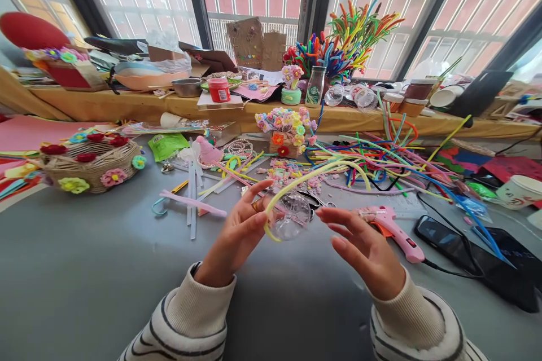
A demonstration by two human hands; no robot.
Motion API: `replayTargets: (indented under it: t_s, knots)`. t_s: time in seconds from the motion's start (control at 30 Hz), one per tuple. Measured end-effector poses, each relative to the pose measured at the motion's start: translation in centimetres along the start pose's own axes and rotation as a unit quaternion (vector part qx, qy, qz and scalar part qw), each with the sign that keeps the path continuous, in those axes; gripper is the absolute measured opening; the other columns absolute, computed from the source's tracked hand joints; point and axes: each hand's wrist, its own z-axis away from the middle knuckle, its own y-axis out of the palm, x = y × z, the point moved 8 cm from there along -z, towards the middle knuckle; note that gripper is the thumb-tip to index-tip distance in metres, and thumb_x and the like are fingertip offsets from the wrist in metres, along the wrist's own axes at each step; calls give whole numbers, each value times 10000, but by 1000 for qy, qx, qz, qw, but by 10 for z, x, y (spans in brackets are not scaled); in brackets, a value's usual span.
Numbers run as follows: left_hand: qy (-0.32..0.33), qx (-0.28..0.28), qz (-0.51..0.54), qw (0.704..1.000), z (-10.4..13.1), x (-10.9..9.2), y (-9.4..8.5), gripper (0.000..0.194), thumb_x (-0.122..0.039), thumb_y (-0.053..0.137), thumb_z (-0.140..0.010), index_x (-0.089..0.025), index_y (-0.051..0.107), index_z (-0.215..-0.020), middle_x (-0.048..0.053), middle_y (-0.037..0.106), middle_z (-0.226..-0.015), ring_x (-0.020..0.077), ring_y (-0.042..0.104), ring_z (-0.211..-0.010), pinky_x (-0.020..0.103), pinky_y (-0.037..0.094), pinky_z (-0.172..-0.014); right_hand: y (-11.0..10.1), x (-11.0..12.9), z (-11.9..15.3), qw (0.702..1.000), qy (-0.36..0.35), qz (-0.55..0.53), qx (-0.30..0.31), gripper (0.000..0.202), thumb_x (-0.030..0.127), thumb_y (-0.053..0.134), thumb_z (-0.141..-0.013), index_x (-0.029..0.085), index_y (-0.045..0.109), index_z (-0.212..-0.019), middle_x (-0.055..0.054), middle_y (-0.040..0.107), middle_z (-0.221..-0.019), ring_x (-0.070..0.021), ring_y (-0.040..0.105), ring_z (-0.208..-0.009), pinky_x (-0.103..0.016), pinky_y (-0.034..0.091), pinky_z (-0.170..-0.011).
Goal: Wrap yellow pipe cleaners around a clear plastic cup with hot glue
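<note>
My left hand (238,231) is closed on a clear plastic cup (292,219), with a pale yellow pipe cleaner (313,172) pinched against it by the thumb. The pipe cleaner curls along the cup's near side, then arches up and over to the right, its far end free. Just right of the cup is my right hand (364,248), fingers spread and nothing in them. Behind that hand lies a pink glue gun (396,230) on the grey table (127,287). A lilac pipe cleaner (192,203) and clear glue sticks (193,197) lie left of my left hand.
A flower-trimmed woven basket (101,166) stands at the left. Loose coloured pipe cleaners (381,161) pile up at the back right. A small flower box (284,144) stands at the back middle. A black phone (449,242) and the glue gun's cable are at the right.
</note>
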Motion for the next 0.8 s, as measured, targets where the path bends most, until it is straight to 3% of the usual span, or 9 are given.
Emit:
replayTargets:
  t_s: [0.1, 0.17, 0.23, 0.3, 0.37, 0.47, 0.63, 0.8]
  knots:
    - [18, -23, -17, 999, -1, -3, -2, 480, -206, 659, -623, -195, 492, -1074, -41, 512, -622, 77, 477, -569, 249, 421, -699, -31, -13, 21, 991, -7, 124, -45, 279, 405, 532, -723, 228, 584, -932, -62, 620, -982, -222, 561, -933, -394, 439, -832]
    - [29, -34, -26, 999, -1, -4, -3, 483, -195, 661, -619, -197, 492, -1072, -41, 518, -622, 81, 481, -580, 260, 418, -725, -62, -23, 30, 970, 1, 222, -95, 297, 437, 500, -732, 216, 582, -912, -73, 624, -961, -226, 578, -875, -403, 445, -804]
    - [40, -46, -32, 998, -1, -5, -3, 477, -188, 662, -618, -199, 496, -1066, -43, 518, -613, 84, 484, -596, 274, 408, -771, -96, -32, 34, 920, 28, 352, -168, 370, 478, 456, -743, 181, 564, -936, -103, 625, -917, -240, 584, -800, -408, 460, -726]
    - [50, -54, -37, 997, -2, -7, -4, 470, -183, 657, -622, -201, 498, -1064, -46, 517, -603, 84, 483, -600, 284, 396, -805, -115, -38, 31, 855, 30, 484, -182, 457, 517, 435, -735, 118, 568, -915, -140, 617, -869, -263, 572, -770, -417, 444, -730]
    - [59, -61, -40, 996, -2, -8, -5, 463, -180, 650, -629, -202, 496, -1066, -48, 517, -602, 82, 478, -593, 282, 392, -814, -121, -49, 22, 810, 40, 564, -155, 537, 543, 424, -728, 62, 565, -921, -174, 611, -855, -285, 566, -768, -415, 437, -720]
    - [64, -62, -36, 995, -2, -8, -6, 455, -177, 648, -631, -202, 498, -1059, -48, 517, -607, 81, 477, -591, 285, 392, -819, -123, -68, 10, 776, 70, 615, -123, 586, 559, 459, -696, 35, 568, -934, -188, 616, -841, -301, 568, -795, -398, 437, -714]
    - [58, -62, -35, 996, -3, -6, -8, 449, -194, 652, -634, -205, 498, -1056, -49, 519, -612, 75, 475, -587, 285, 400, -812, -123, -89, -1, 758, 131, 631, -98, 588, 507, 516, -664, 24, 562, -995, -194, 613, -918, -292, 564, -867, -364, 422, -738]
    - [59, -58, -40, 996, -4, -5, -10, 453, -206, 651, -637, -211, 493, -1061, -51, 517, -612, 72, 471, -584, 285, 400, -811, -131, -90, 0, 756, 169, 622, -115, 478, 424, 469, -688, 62, 586, -977, -160, 613, -884, -258, 573, -823, -334, 427, -692]
